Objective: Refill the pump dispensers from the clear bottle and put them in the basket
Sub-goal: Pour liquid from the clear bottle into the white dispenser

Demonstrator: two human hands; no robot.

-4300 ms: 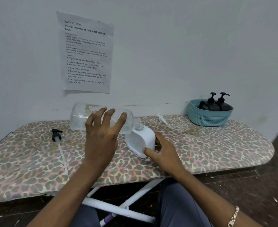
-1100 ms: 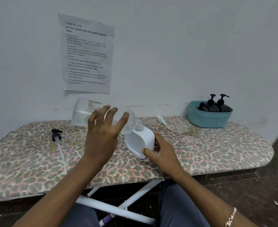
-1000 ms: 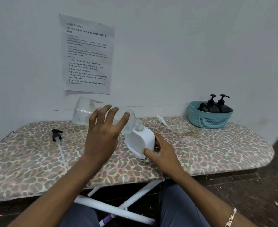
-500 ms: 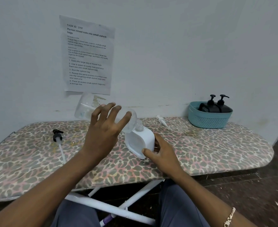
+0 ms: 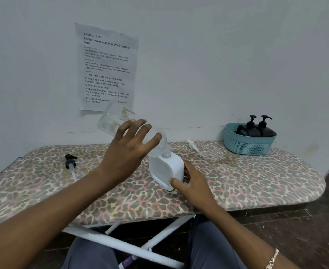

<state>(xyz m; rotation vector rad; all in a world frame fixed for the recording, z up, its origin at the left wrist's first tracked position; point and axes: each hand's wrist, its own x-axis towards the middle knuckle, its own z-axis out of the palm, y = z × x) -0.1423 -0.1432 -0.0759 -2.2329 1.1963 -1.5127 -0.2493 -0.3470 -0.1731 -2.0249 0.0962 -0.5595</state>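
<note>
Between both hands, the pour steepens
Left hand [image 5: 128, 152] grasps the clear bottle [image 5: 111, 121], base raised higher than before, neck at the white dispenser [image 5: 165, 169] gripped by the right hand [image 5: 192, 183]; probably draining its last.

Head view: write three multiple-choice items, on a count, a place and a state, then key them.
1. How many black dispensers stand in the basket? A one B two C four
2. Where does the loose black pump lie? A on the left part of the board B in the basket C on the floor
3. How is the clear bottle? A upright B tilted, neck at the mouth of the white dispenser C lying flat
Key: B, two pump heads show; A, it lies left of the left hand; B, the left hand tips it.
</note>
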